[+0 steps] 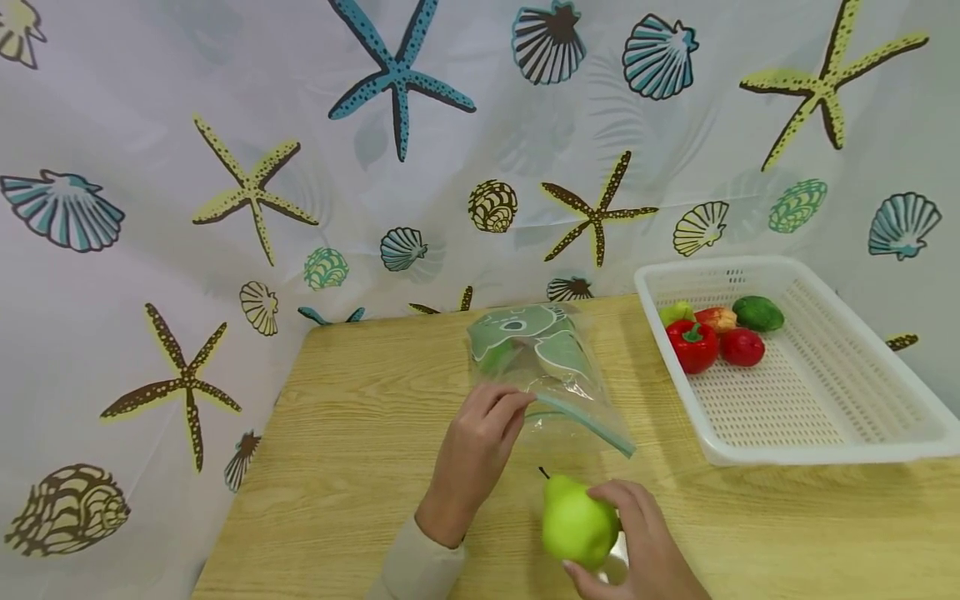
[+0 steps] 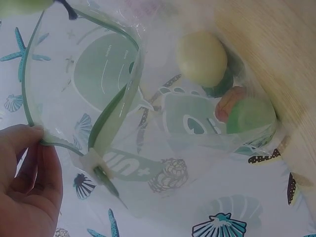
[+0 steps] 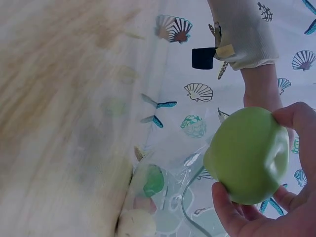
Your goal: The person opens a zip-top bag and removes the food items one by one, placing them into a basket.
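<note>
My left hand (image 1: pixel 474 458) pinches the rim of a clear zip bag (image 1: pixel 558 379) with a green printed pattern, lying on the table. In the left wrist view the bag's mouth gapes wide, its green zip strip (image 2: pixel 106 118) parted and a white slider (image 2: pixel 94 162) at one end. Inside lie a pale yellow round item (image 2: pixel 202 59), a green one (image 2: pixel 252 118) and a reddish one (image 2: pixel 229 102). My right hand (image 1: pixel 637 546) grips a green pear (image 1: pixel 576 521) around its wide end, its dark stem pointing toward the bag, just in front of the mouth.
A white plastic basket (image 1: pixel 832 455) stands at the right. In its left part are a red bell pepper (image 1: pixel 692 346), a round red item (image 1: pixel 742 347), a dark green item (image 1: pixel 757 313) and others behind. A patterned curtain (image 1: pixel 420 192) backs the wooden table (image 1: pixel 360 433).
</note>
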### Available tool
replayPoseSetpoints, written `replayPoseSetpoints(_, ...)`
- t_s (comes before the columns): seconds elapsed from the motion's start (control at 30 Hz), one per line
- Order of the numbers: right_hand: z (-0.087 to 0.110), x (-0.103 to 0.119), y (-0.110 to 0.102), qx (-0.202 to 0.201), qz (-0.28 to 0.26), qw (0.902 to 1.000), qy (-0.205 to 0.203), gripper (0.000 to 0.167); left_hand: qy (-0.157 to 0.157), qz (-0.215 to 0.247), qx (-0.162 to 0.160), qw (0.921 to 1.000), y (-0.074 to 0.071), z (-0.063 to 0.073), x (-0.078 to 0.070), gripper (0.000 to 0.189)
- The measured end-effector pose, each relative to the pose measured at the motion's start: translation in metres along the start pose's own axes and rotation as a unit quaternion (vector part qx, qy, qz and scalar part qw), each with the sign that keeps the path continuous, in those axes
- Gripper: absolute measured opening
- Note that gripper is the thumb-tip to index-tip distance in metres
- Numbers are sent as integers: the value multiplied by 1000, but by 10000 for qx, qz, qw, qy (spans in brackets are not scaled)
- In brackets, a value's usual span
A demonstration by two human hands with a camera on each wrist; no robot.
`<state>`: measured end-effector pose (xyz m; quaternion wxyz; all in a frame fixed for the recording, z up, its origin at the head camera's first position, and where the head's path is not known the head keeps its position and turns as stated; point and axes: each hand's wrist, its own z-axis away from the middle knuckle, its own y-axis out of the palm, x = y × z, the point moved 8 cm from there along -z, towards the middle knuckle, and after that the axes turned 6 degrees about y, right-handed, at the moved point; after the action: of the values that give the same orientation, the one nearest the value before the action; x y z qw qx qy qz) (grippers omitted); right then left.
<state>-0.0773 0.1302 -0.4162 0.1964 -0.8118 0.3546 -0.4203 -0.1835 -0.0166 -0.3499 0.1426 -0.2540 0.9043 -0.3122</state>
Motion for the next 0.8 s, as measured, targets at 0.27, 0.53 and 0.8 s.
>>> replayPoseSetpoints(0.27, 15, -15, -16, 438, -134, 9924, 1141, 89, -30, 44, -73, 10000, -1, 0, 1, 22)
replayPoseSetpoints(0.53, 23, -38, -40, 220, -198, 9862, 1628, 90, -16, 44, -106, 9999, -2, -1, 1, 21)
replayPoseSetpoints(0.8, 19, -70, -79, 98, -255, 9760, 2161, 92, -26, 70, -76, 9999, -3, 0, 2, 21)
